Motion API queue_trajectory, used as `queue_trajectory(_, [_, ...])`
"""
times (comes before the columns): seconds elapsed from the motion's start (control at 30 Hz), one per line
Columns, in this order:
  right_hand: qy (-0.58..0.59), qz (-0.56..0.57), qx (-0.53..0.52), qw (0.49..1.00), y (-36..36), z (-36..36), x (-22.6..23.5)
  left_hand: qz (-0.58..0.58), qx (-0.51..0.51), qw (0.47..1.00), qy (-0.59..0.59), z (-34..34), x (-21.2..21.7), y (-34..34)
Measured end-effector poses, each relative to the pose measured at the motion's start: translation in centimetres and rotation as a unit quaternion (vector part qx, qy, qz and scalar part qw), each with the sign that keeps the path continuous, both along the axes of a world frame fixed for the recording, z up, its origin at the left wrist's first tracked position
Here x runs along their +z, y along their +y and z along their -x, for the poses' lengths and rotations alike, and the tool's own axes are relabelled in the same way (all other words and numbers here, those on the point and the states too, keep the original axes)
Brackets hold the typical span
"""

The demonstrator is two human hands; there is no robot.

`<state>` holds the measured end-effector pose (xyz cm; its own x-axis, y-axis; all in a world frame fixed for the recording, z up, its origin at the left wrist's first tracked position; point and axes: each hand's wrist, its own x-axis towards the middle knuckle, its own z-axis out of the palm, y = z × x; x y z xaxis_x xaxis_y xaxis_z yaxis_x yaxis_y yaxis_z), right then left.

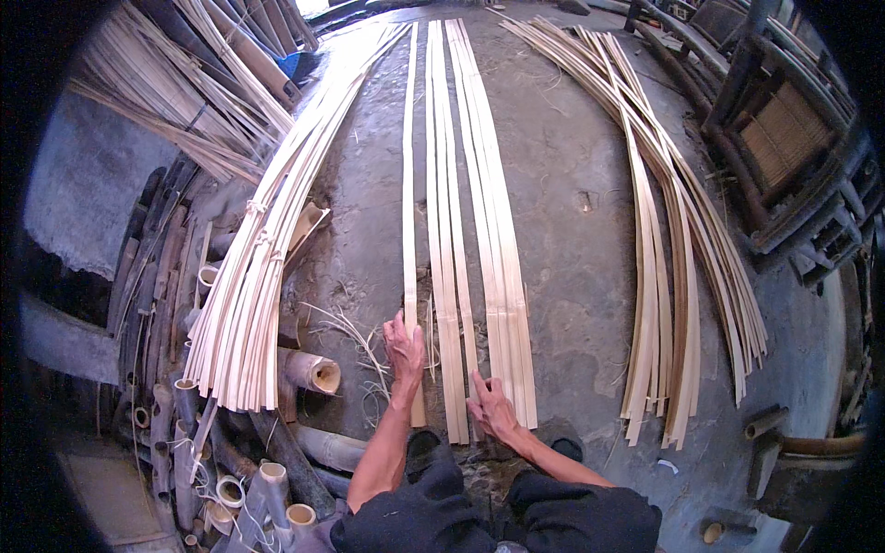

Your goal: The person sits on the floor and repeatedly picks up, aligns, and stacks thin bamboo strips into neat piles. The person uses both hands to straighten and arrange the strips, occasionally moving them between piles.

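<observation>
Long, pale split-bamboo strips lie lengthwise on the floor in front of me. My left hand (404,352) is closed round a single bamboo strip (409,230) at the left of the row, near its close end. My right hand (494,408) has its fingers bent at the near part of a strip in the middle group (442,276); its fingertips touch that strip's edge. Just right of this hand lies a wider set of strips (502,295), side by side. The far ends of all three groups run up to the top of the view.
At left lies a tied bundle of strips (249,313), with cut bamboo tubes (313,370) beside it. Another pile of strips (659,323) crosses on the right. A dark wooden frame (784,138) stands at the far right. Thin shavings (355,336) litter the grey floor (581,276).
</observation>
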<state>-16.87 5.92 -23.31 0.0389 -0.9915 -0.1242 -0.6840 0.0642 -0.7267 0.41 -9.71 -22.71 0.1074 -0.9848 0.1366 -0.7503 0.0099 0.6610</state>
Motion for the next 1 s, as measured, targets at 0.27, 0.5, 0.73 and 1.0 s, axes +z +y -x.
queue_trajectory(0.27, [-0.194,-0.035,-0.092,0.976,-0.9,0.0,-0.3,-0.005,-0.083,0.989,0.122,6.0,0.7,2.9])
queue_trajectory(0.5, [-0.351,-0.155,-0.239,0.892,0.5,-0.3,3.9,-0.174,-0.170,0.907,0.344,10.0,1.9,3.2])
queue_trajectory(0.73, [-0.335,-0.142,-0.234,0.902,1.2,-0.1,0.9,-0.124,-0.169,0.934,0.291,10.1,0.9,3.8])
queue_trajectory(1.0, [-0.138,-0.043,-0.233,0.962,1.6,-0.2,0.9,-0.052,-0.197,0.923,0.325,10.4,1.5,3.3])
